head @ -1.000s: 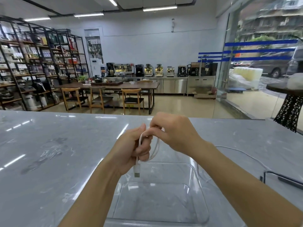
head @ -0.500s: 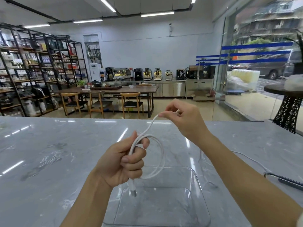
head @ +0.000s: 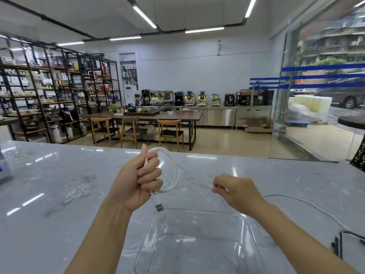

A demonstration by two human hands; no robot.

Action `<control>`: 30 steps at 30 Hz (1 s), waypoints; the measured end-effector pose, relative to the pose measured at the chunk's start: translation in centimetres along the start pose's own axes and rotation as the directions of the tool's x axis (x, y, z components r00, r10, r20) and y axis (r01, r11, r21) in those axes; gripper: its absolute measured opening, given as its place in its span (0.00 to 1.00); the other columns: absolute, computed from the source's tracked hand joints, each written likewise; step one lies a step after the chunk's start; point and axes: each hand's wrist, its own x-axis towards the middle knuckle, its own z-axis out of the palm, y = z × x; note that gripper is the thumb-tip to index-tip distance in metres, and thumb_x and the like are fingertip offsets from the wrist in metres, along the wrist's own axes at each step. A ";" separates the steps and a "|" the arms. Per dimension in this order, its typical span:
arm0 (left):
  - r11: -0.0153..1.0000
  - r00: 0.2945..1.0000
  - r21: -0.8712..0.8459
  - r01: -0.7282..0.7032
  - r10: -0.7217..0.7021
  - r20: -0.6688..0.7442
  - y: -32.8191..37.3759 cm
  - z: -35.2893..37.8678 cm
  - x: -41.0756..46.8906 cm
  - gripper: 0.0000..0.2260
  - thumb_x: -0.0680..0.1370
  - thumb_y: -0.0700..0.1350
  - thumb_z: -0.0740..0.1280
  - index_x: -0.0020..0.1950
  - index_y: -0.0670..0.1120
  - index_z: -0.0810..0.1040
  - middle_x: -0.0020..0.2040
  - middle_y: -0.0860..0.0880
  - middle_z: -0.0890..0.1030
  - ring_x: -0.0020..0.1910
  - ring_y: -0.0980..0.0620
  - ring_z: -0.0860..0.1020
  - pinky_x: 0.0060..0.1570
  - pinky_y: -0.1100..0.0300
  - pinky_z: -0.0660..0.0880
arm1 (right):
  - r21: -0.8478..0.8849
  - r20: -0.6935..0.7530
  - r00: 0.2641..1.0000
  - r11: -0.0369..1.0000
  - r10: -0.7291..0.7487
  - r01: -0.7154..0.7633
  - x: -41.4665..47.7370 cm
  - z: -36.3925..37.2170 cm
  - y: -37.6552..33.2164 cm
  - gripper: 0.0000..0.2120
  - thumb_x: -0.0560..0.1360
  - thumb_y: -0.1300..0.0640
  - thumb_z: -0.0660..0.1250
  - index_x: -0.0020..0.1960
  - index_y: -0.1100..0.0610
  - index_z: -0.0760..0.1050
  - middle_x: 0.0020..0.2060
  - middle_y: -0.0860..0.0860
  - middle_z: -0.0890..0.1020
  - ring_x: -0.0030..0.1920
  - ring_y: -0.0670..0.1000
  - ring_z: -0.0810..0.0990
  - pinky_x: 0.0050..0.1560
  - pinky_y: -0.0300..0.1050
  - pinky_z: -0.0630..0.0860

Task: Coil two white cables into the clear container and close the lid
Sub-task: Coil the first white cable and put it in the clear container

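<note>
My left hand (head: 141,179) is shut around a white cable (head: 174,175), holding a couple of loops upright above the table. The cable's USB plug (head: 159,207) hangs below that fist, just over the far rim of the clear container (head: 245,220). My right hand (head: 235,191) pinches the same cable's loose run to the right of the loops. From that hand the cable trails off across the table (head: 59,194) toward the right edge. The container stands open and empty near me. No lid can be made out for certain.
A dark-framed object (head: 343,241) lies at the table's right edge, partly cut off. Something white and blue (head: 3,169) stands at the far left edge. Beyond the table are chairs, a wooden table, shelves and a glass wall.
My right hand has dropped from above the loops down and to the right, sliding along the cable. My left hand rose slightly and holds a bigger coil.
</note>
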 end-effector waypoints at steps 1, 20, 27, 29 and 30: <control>0.994 0.987 0.090 -0.059 0.072 -0.146 0.0 0.4 0.0 0.14 0.79 0.51 0.53 0.39 0.45 0.68 0.21 0.52 0.64 0.21 0.57 0.55 0.17 0.68 0.62 | -0.083 0.053 0.992 0.989 -0.115 0.119 -0.2 0.0 -0.7 0.11 0.66 0.50 0.68 0.40 0.50 0.66 0.27 0.45 0.77 0.21 0.50 0.74 0.19 0.41 0.64; 0.459 0.939 0.828 0.320 -0.038 -0.342 -5.5 3.6 -0.5 0.22 0.81 0.50 0.53 0.28 0.47 0.72 0.19 0.50 0.70 0.19 0.54 0.65 0.23 0.62 0.60 | 0.156 -0.083 0.944 0.931 -0.321 0.330 1.9 -6.1 -7.7 0.09 0.71 0.50 0.65 0.40 0.55 0.79 0.31 0.48 0.79 0.27 0.43 0.74 0.25 0.38 0.69; 0.506 0.944 0.797 0.330 -0.170 -0.283 -4.4 3.4 -0.9 0.21 0.77 0.58 0.53 0.29 0.48 0.70 0.20 0.53 0.59 0.20 0.54 0.53 0.24 0.59 0.50 | 0.708 0.310 0.949 0.682 -0.063 -0.186 1.8 -6.5 -7.5 0.03 0.74 0.58 0.66 0.47 0.54 0.78 0.35 0.46 0.79 0.25 0.40 0.71 0.30 0.29 0.65; 0.517 0.944 0.795 0.317 -0.094 -0.315 -4.7 3.6 -0.7 0.23 0.79 0.57 0.52 0.29 0.48 0.71 0.20 0.53 0.60 0.21 0.54 0.54 0.23 0.61 0.51 | 0.727 0.316 0.948 0.649 -0.023 -0.226 1.8 -6.1 -7.5 0.05 0.76 0.57 0.64 0.45 0.55 0.78 0.30 0.47 0.78 0.26 0.41 0.72 0.31 0.30 0.66; 0.528 0.943 0.801 0.282 0.001 -0.333 -4.9 3.6 -0.6 0.22 0.79 0.56 0.54 0.30 0.46 0.72 0.20 0.54 0.61 0.21 0.55 0.56 0.22 0.64 0.53 | 0.731 0.292 0.956 0.639 0.023 -0.239 1.9 -5.8 -7.5 0.05 0.76 0.57 0.64 0.43 0.55 0.78 0.28 0.48 0.78 0.26 0.42 0.71 0.31 0.32 0.67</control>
